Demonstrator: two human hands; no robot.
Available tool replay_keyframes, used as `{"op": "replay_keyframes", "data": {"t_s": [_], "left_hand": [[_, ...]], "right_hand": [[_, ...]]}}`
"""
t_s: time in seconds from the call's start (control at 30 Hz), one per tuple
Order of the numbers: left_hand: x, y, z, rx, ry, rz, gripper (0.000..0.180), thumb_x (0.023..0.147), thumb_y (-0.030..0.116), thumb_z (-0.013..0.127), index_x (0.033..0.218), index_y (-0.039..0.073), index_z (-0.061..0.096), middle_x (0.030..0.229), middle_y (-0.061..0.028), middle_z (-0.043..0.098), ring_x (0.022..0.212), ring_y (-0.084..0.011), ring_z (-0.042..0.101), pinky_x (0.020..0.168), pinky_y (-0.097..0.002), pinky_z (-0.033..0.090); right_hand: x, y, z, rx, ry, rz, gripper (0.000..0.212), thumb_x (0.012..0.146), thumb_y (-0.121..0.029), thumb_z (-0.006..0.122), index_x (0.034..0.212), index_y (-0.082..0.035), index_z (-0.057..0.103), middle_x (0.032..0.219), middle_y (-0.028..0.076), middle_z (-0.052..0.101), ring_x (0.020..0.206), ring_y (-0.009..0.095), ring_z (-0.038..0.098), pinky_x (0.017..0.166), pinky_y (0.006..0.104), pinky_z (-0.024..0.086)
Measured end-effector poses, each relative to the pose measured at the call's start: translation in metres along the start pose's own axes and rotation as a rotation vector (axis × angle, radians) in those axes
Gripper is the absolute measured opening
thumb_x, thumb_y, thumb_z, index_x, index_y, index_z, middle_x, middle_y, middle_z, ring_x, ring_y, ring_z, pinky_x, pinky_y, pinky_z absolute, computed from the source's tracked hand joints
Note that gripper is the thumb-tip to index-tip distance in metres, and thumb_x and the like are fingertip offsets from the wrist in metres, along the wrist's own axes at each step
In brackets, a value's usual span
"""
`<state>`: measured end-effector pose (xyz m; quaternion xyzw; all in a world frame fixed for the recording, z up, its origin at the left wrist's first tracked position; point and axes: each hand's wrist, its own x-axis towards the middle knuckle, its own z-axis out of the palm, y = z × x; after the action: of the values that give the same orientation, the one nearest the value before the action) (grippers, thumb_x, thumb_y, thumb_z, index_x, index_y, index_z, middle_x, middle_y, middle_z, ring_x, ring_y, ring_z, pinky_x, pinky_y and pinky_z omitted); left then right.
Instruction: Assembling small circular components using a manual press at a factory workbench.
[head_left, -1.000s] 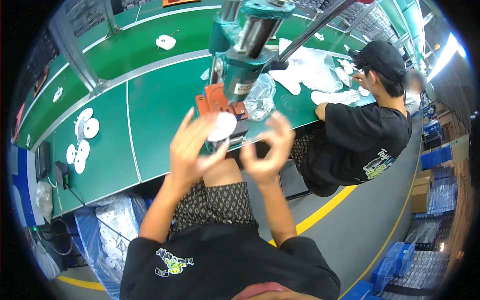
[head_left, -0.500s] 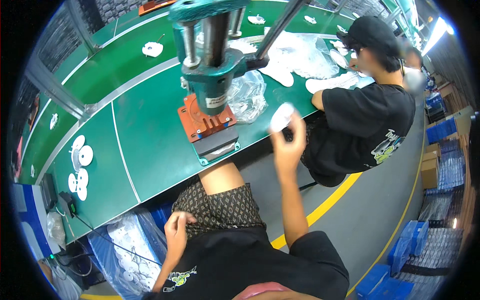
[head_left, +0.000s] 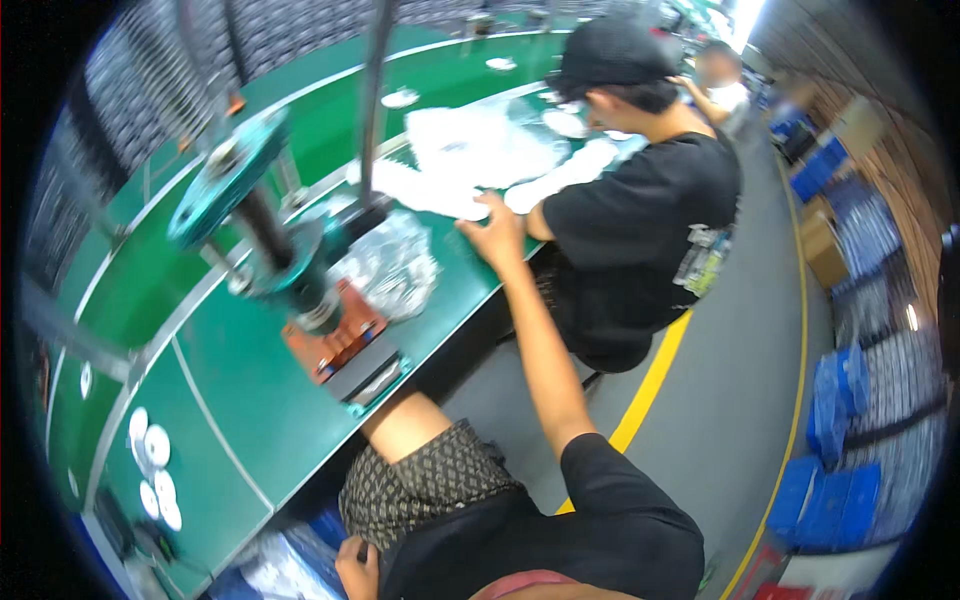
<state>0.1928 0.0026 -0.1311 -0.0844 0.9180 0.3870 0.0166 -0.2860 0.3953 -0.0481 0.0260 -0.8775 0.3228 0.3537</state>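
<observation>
My right hand [head_left: 492, 238] is stretched out over the green table, thumb and fingers apart, at the near end of a row of white plastic parts [head_left: 430, 192]. Nothing shows between its fingers; whether the fingertips touch the row I cannot tell. My left hand [head_left: 357, 568] is low by my lap, its fingers curled. A small dark spot shows at its fingers, too unclear to name. To the left of my right arm stands a teal hand press [head_left: 290, 265] with an orange plate [head_left: 335, 335] at its base. A crumpled clear plastic bag [head_left: 392, 268] lies beside it.
A co-worker in a black cap and shirt [head_left: 640, 210] sits close on my right, near a second white row [head_left: 565, 175]. Several white discs [head_left: 157, 446] lie at the table's left. A lined bin [head_left: 285, 565] stands below the table edge.
My right hand has reached forward to the white row, and the white part it held no longer shows in it. My view has turned right. My left hand sits lower in view.
</observation>
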Motion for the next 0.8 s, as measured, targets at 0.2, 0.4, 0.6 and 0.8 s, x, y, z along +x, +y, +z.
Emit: {"op": "replay_keyframes", "data": {"t_s": [0.2,0.4,0.6,0.8], "left_hand": [[-0.002,-0.012,0.002,0.225,-0.13,0.162,0.044,0.101,0.022,0.053,0.139,0.001,0.047,0.141,-0.0244,0.048,0.133,-0.0363,0.044,0.112,-0.037,0.032],[0.01,-0.001,0.017,0.214,-0.092,-0.022,0.032,0.098,0.02,0.054,0.121,-0.002,0.055,0.119,-0.028,0.057,0.113,-0.0446,0.05,0.102,-0.0447,0.038],[0.014,0.019,0.009,0.333,-0.139,-0.097,0.023,0.094,0.017,0.056,0.106,-0.003,0.061,0.102,-0.0301,0.062,0.098,-0.0472,0.057,0.086,-0.0507,0.046],[0.023,0.062,-0.026,0.406,-0.503,-0.326,0.034,0.088,0.026,0.063,0.108,-0.002,0.065,0.104,-0.0253,0.066,0.095,-0.0441,0.064,0.084,-0.049,0.051]], "right_hand": [[-0.005,-0.001,0.0,0.008,-0.069,0.123,0.044,0.079,-0.031,0.076,0.117,-0.01,0.068,0.132,0.013,0.058,0.125,0.031,0.05,0.107,0.0444,0.036],[-0.007,-0.002,0.003,-0.017,-0.039,0.089,0.048,0.08,-0.029,0.075,0.121,-0.007,0.063,0.131,0.013,0.058,0.124,0.031,0.05,0.105,0.0436,0.036],[-0.004,-0.012,-0.001,-0.049,-0.032,0.047,0.051,0.077,-0.028,0.078,0.118,-0.004,0.062,0.128,0.015,0.058,0.124,0.032,0.049,0.104,0.0454,0.036],[-0.004,-0.002,-0.003,0.204,-0.074,0.1,0.048,0.077,-0.021,0.077,0.115,0.003,0.061,0.101,0.023,0.069,0.095,0.034,0.067,0.084,0.0401,0.052]]}}
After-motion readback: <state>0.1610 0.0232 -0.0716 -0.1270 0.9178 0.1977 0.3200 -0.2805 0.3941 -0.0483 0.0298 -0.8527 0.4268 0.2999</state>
